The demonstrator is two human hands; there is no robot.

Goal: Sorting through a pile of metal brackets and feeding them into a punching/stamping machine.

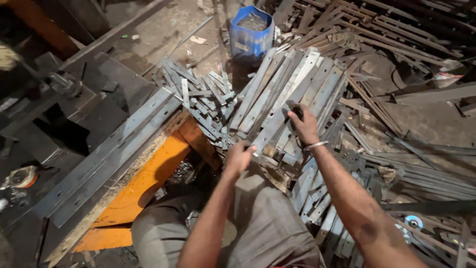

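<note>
Steel strips (285, 97), long and flat, lie fanned in a pile before the knees. The right hand (302, 126) is clenched on a dark tool (296, 112) atop them; the left hand (239, 156) grasps a strip's near end. Short offcuts (201, 101) lie just left, an orange beam (148, 183) lower left, a blue bucket (252, 32) beyond.

The right hand (302, 125) is gripping a dark tool on the long metal strips (277, 94); the left hand (239, 156) is pinching one strip's end beside a blue bucket (252, 34).
</note>
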